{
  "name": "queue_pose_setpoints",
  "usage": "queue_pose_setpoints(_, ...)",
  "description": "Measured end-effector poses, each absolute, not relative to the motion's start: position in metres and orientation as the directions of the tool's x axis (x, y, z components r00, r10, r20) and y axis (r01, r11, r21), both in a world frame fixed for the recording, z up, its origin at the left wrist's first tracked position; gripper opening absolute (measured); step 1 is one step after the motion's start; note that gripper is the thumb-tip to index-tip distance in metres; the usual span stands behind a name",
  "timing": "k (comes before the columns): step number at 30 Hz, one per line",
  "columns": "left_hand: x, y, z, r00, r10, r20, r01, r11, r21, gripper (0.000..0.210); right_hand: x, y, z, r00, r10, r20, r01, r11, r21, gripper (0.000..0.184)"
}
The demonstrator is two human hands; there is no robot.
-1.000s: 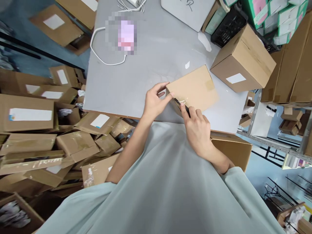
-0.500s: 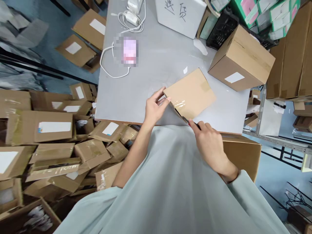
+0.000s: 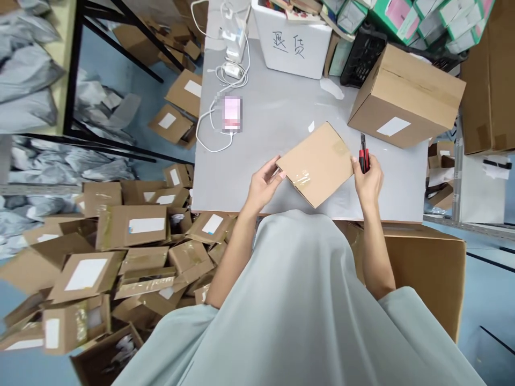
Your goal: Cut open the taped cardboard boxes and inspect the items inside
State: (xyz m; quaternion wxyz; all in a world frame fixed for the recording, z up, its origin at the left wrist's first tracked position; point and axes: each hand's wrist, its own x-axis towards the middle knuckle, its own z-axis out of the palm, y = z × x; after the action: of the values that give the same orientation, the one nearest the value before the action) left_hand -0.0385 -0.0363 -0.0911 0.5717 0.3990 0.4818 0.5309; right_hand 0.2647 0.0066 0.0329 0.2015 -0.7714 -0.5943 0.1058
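The small box of light-brown cardboard (image 3: 317, 161) is near the near edge of the grey bench (image 3: 257, 128), right of the middle; whether it rests fully on the surface, I cannot tell. The left hand (image 3: 264, 183) is partly closed on its left corner, the thumb on top and the fingers at the side. The right hand (image 3: 368, 177) is curled around a red and black cutter knife (image 3: 364, 156), blade towards the far edge, with the thumb at the box's right corner. A larger brown cardboard box (image 3: 406, 99) stands by the bench's right edge, and a white plastic bin (image 3: 292, 53) by the far edge.
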Motion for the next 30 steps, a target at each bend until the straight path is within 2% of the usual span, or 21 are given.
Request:
queue_pose_setpoints(2, -0.038, -0.037, -0.093, -0.031, 0.991, -0.127, -0.226, 0.117, 0.967, 0.092, 0.251, -0.012, 0.047, 0.251, 0.958, 0.135, 0.904, -0.183, -0.387, 0.061)
queue_pose_setpoints(4, -0.038, -0.037, -0.094, -0.025, 0.992, -0.126, -0.235, 0.117, 0.965, 0.091, 0.233, -0.033, 0.062, 0.149, 0.983, 0.110, 0.917, -0.096, -0.388, 0.060)
queue_pose_setpoints(7, -0.039, -0.035, -0.093, -0.015, 0.993, -0.116, -0.251, 0.109, 0.962, 0.088, 0.203, -0.059, 0.078, -0.139, 0.989, -0.047, 0.903, 0.107, -0.415, 0.055)
queue_pose_setpoints(10, -0.040, -0.035, -0.092, -0.025, 0.995, -0.101, -0.257, 0.091, 0.962, 0.086, 0.178, -0.074, 0.086, -0.314, 0.927, -0.207, 0.922, 0.245, -0.301, 0.050)
queue_pose_setpoints(13, -0.039, -0.035, -0.093, -0.032, 0.995, -0.095, -0.267, 0.083, 0.960, 0.085, 0.164, -0.076, 0.091, -0.297, 0.903, -0.310, 0.955, 0.278, -0.103, 0.050)
queue_pose_setpoints(15, -0.038, -0.035, -0.095, -0.039, 0.995, -0.094, -0.274, 0.080, 0.958, 0.085, 0.159, -0.074, 0.093, -0.287, 0.890, -0.354, 0.954, 0.300, -0.020, 0.051)
queue_pose_setpoints(19, -0.035, -0.034, -0.099, -0.055, 0.995, -0.082, -0.290, 0.063, 0.955, 0.087, 0.153, -0.077, 0.094, -0.308, 0.869, -0.387, 0.929, 0.363, 0.074, 0.053)
queue_pose_setpoints(23, -0.033, -0.034, -0.100, -0.064, 0.996, -0.067, -0.297, 0.045, 0.954, 0.086, 0.144, -0.086, 0.091, -0.323, 0.882, -0.343, 0.901, 0.398, 0.175, 0.059)
queue_pose_setpoints(30, -0.032, -0.035, -0.101, -0.076, 0.995, -0.059, -0.299, 0.034, 0.954, 0.086, 0.135, -0.089, 0.095, -0.314, 0.881, -0.354, 0.878, 0.412, 0.244, 0.062)
